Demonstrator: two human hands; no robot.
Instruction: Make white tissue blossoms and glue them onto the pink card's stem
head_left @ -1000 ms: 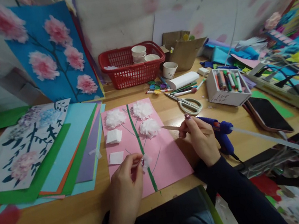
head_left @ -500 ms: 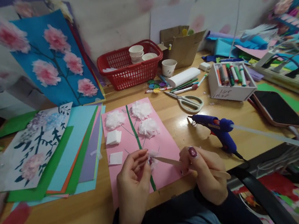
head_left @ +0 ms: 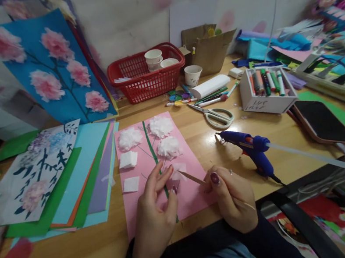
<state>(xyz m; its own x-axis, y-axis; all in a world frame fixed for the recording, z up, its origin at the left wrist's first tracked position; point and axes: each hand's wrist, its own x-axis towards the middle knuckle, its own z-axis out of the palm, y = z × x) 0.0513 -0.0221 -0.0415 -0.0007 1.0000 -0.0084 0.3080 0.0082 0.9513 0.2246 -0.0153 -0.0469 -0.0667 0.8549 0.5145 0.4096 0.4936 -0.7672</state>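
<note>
My right hand (head_left: 236, 198) is closed around a thin, flat wooden craft stick (head_left: 192, 177), whose tip points left over the pink sheet (head_left: 194, 196). By that tip lies a thin white tissue paper square (head_left: 179, 169) on the sheet. My left hand (head_left: 156, 209) hovers over the sheet's lower part, thumb and fingers apart, its fingertips beside the tissue. Fluffy white paper flowers (head_left: 162, 126) and a green stem strip (head_left: 150, 144) are on the sheet. Two small stacks of white squares (head_left: 131, 184) lie at its left side. Part of the stem is hidden behind my left hand.
A blue hot glue gun (head_left: 245, 147) lies to the right, with scissors (head_left: 215, 116) behind it. Farther back stand a red basket (head_left: 147, 84) and a marker box (head_left: 266, 101). Coloured sheets (head_left: 79, 185) are piled at left; a phone (head_left: 323, 122) lies far right.
My left thumb and fingers have parted from a pinch at the stick's tip. The tissue square now lies spread on the sheet. My right hand has shifted slightly left with the stick.
</note>
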